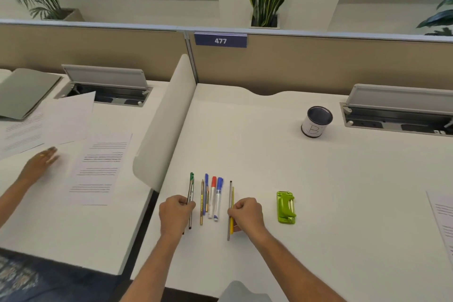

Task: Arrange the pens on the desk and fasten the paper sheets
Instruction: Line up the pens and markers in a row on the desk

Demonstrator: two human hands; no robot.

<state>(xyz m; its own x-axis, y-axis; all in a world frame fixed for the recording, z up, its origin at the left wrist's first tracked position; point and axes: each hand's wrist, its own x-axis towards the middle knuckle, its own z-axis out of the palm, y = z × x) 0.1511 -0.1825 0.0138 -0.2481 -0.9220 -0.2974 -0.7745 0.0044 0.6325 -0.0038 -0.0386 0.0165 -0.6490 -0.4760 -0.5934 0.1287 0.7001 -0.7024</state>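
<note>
Both hands bracket the row of pens to square it up. The left hand [176,211] pinches the green pen [191,193]; the right hand [246,213] grips a grey and a yellow pen [230,203]. About eight pens lie parallel on the counter [318,203], two of them markers [215,197]. One green stapler [285,207] waits beside them, likely for the sheets [443,213] at the right edge.

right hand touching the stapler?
Apart. The head view shows bare desk between the right hand and the green stapler; the hand is closed on the grey and yellow pens instead.
</note>
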